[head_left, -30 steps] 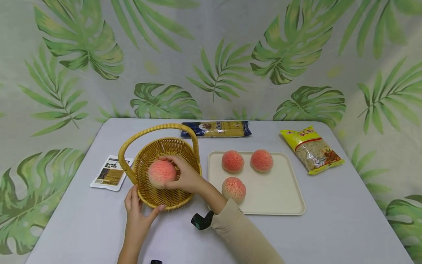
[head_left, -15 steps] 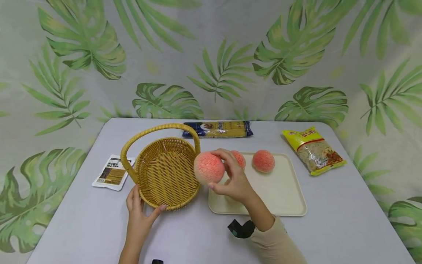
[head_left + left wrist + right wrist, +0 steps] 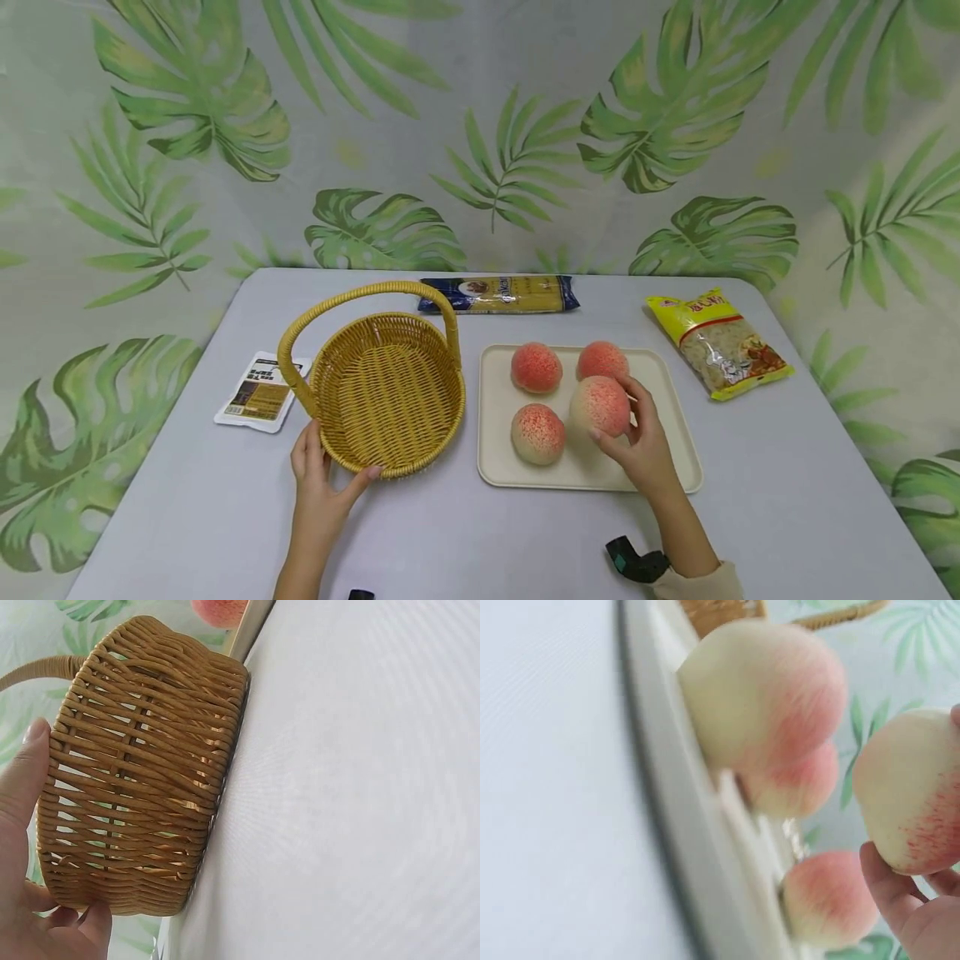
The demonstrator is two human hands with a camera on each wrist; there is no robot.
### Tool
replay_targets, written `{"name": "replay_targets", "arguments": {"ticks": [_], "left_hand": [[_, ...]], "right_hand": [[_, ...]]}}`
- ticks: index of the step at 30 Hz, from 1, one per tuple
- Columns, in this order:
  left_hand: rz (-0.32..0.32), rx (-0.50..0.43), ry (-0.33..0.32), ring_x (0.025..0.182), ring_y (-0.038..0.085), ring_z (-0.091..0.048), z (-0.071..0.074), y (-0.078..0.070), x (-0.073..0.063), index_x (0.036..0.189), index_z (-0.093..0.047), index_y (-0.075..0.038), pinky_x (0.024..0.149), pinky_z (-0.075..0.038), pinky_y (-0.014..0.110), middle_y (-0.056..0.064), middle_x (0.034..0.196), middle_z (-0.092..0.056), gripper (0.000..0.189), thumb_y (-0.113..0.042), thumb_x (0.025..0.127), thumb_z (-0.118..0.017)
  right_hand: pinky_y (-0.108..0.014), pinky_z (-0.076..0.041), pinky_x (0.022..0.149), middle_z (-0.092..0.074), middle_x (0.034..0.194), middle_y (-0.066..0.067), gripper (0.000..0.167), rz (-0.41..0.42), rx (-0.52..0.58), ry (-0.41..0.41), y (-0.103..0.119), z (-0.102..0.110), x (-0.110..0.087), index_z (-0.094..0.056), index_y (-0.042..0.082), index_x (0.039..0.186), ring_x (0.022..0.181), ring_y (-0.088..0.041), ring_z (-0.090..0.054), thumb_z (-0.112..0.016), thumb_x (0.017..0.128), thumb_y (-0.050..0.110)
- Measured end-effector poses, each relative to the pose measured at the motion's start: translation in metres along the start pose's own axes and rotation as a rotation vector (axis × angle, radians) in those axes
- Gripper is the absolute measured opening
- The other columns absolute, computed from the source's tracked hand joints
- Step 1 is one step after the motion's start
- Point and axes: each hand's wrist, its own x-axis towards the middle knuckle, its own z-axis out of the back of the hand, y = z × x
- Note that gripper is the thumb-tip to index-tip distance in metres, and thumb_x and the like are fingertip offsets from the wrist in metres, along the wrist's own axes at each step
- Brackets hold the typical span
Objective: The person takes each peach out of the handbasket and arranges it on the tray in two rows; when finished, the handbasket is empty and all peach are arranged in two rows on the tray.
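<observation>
My right hand (image 3: 648, 446) holds a pink-and-cream peach (image 3: 600, 406) over the right part of a cream tray (image 3: 497, 400). In the right wrist view the fingertips are on this peach (image 3: 911, 784), which is raised above the tray. Three other peaches lie on the tray: one back left (image 3: 536, 367), one at the back (image 3: 602, 358) partly covered by the held one, and one front left (image 3: 537, 434). My left hand (image 3: 322, 487) grips the near left side of a wicker basket (image 3: 393, 400) with nothing inside. In the left wrist view the thumb is at the basket's rim, fingers against its side.
A blue-and-yellow noodle packet (image 3: 498, 295) lies at the table's back edge. A yellow food bag (image 3: 720, 343) is right of the tray, and a white-and-brown pouch (image 3: 262, 392) left of the basket. The basket's tall handle (image 3: 367, 289) arches over it.
My right hand has lifted the peach out of the basket and carried it right, over the tray. The left hand stays on the basket.
</observation>
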Motion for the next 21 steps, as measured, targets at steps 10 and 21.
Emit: {"name": "replay_targets", "arguments": {"ticks": [10, 21], "left_hand": [[-0.006, 0.007, 0.003, 0.129, 0.027, -0.016, 0.000, 0.000, -0.001, 0.145, -0.003, -0.008, 0.104, -0.020, 0.020, 0.015, 0.140, -0.003, 0.108, -0.018, 0.069, -0.079], [-0.002, 0.016, 0.017, 0.129, 0.030, -0.016, -0.001, -0.001, -0.002, 0.144, -0.001, -0.008, 0.105, -0.021, 0.030, 0.016, 0.141, -0.002, 0.107, -0.019, 0.071, -0.077]], "right_hand": [[-0.006, -0.037, 0.079, -0.035, 0.129, -0.013, 0.070, -0.194, -0.258, 0.026, -0.035, 0.017, -0.020, -0.031, 0.002, 0.131, 0.104, -0.024, -0.043, -0.072, 0.074, 0.005], [-0.016, -0.041, 0.074, -0.041, 0.118, -0.017, 0.070, -0.204, -0.419, 0.081, -0.030, 0.028, -0.018, -0.034, 0.000, 0.129, 0.097, -0.022, -0.044, -0.075, 0.073, 0.013]]}}
